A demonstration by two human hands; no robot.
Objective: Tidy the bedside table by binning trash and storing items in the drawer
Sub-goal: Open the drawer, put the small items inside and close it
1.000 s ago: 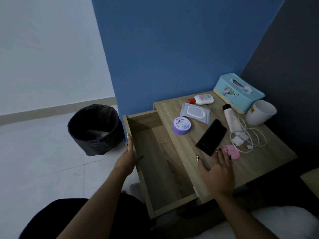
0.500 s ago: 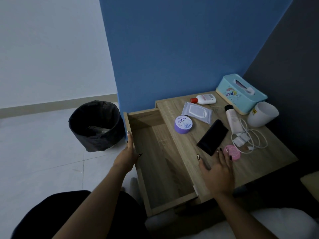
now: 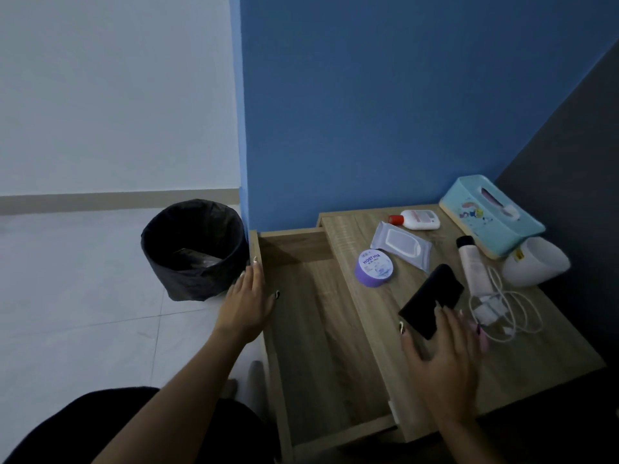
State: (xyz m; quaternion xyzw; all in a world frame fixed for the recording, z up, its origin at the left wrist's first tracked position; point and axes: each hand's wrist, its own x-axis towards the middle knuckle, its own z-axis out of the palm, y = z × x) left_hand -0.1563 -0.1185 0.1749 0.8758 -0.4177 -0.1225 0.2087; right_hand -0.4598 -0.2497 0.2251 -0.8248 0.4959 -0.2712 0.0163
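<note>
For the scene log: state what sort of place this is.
Most likely a bedroom corner: a wooden bedside table with its drawer pulled open, a phone, charger cable and tissue box on top, and a lined bin beside it.

The right hand [image 3: 442, 360] lies farther forward than a second ago. Then its fingertips stopped at the near edge of the flat black rectangular phone [image 3: 432, 296]. Now the fingers rest across the phone's near end, with the thumb beside its near left corner. The hand also covers most of the small round pink object [image 3: 483, 343], which earlier showed almost whole. The view turns up and left, so the wooden bedside table [image 3: 552, 346] sits lower in frame.
</note>
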